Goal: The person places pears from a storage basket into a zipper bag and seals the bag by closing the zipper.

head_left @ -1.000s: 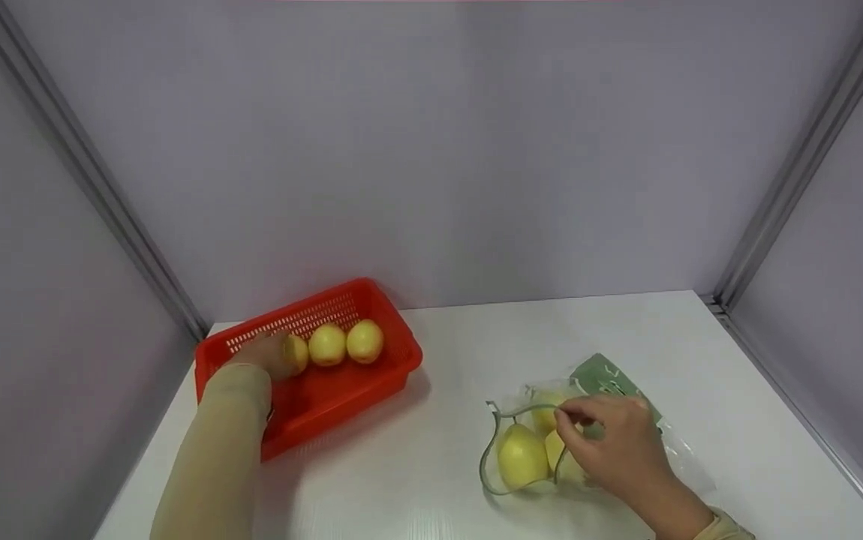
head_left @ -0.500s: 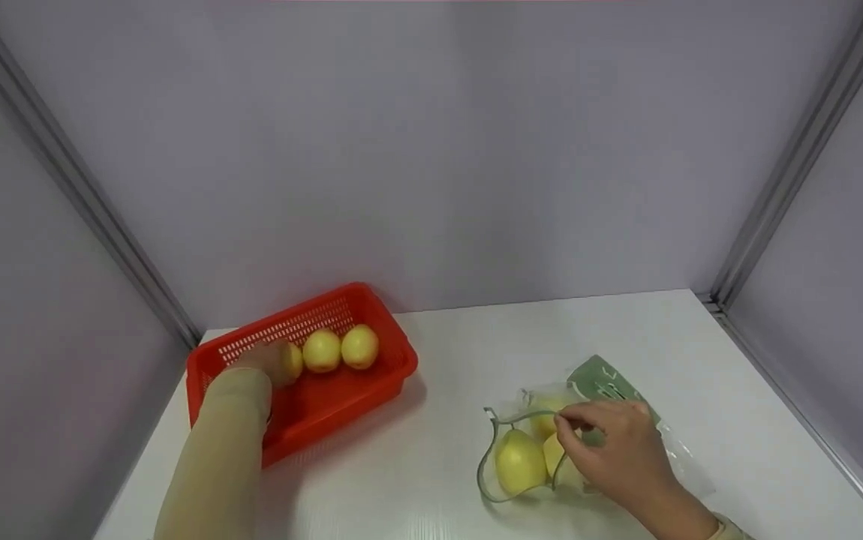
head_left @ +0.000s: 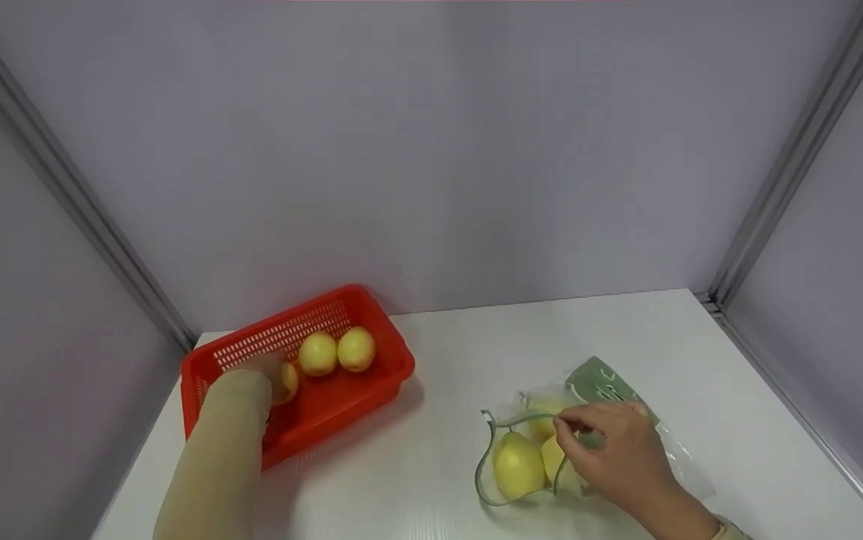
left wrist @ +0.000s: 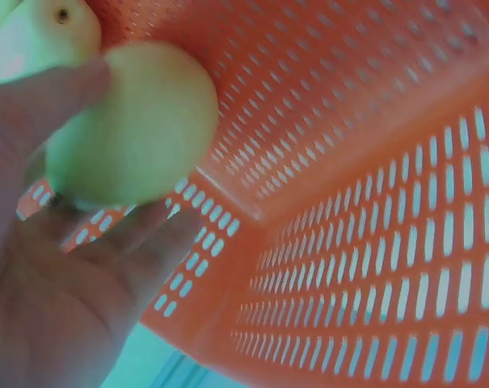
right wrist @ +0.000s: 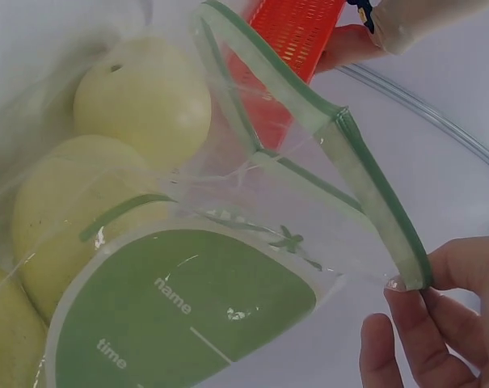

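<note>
My left hand (head_left: 260,369) is inside the red plastic basket (head_left: 394,371), at its left part. It grips a yellow pear (left wrist: 139,121), thumb over the top and fingers underneath. Two more pears, a middle one (head_left: 318,354) and a right one (head_left: 356,349), sit in the basket to its right. On the right, my right hand (head_left: 619,454) pinches the green-edged mouth of a clear zip bag (right wrist: 381,198) between thumb and fingers, holding it open. Several yellow pears lie inside, one (head_left: 518,466) near the mouth. A green printed label (right wrist: 179,307) shows on the bag.
The white table (head_left: 431,420) carries both basket and bag. Grey panels stand at the back (head_left: 439,150) and both sides, with metal rails (head_left: 792,172) at the corners. Slots run along the basket's walls (left wrist: 365,275).
My left hand has drawn its pear left and toward me, away from the other two. My right hand keeps its pinch on the bag's mouth. The whole view has shifted slightly.
</note>
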Available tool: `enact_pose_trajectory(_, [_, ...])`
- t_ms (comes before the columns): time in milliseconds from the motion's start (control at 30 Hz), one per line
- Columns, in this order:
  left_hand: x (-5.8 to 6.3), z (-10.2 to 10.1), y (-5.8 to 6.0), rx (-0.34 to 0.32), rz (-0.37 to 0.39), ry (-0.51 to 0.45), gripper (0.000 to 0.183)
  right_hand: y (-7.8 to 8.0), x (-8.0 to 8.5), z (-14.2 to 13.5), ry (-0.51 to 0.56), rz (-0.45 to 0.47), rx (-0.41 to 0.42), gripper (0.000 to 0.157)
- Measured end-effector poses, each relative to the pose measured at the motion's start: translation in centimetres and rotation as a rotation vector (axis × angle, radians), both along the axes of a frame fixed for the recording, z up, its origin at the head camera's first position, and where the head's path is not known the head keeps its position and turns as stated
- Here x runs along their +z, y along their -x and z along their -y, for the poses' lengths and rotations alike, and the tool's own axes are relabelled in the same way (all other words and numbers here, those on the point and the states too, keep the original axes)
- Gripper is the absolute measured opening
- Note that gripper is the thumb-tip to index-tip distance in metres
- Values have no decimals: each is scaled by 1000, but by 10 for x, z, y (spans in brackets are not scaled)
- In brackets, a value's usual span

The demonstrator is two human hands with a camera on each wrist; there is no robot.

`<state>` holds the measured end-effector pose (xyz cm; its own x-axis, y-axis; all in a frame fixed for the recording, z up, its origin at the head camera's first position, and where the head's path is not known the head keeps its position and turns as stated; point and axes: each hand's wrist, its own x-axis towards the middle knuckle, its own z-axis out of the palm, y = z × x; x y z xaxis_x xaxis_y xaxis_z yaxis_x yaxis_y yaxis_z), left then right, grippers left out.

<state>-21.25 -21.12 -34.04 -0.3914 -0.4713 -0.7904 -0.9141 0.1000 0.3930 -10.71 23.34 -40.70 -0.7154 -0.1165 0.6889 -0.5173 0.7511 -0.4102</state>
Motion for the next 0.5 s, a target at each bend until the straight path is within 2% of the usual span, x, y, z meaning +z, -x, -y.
enact_pose_trajectory(33, [1, 0, -2, -45, 25, 19, 98, 0, 0, 1, 0, -8, 5, 16])
enact_pose_trajectory(133, [3, 3, -2, -186, 25, 79, 92, 1, 0, 2, 1, -24, 21, 16])
enact_pose_trajectory(233, [-1, 10, 5, -354, -35, 149, 89, 5, 0, 3, 1, -40, 38, 18])
enact_pose_trajectory(267, [-3, 12, 8, -361, -61, 150, 94, 6, -1, 4, 1, -41, 41, 18])
enact_pose_trajectory(333, [-9, 18, 15, -430, -117, 167, 97, 8, -2, 4, 2, -43, 43, 18])
enact_pose_trajectory(433, [-19, 28, 27, -624, -172, 228, 90, 11, -4, 6, 1, -42, 41, 17])
enact_pose_trajectory(500, [-25, 35, 35, -767, -215, 302, 84, 13, -5, 7, -1, -32, 39, 17])
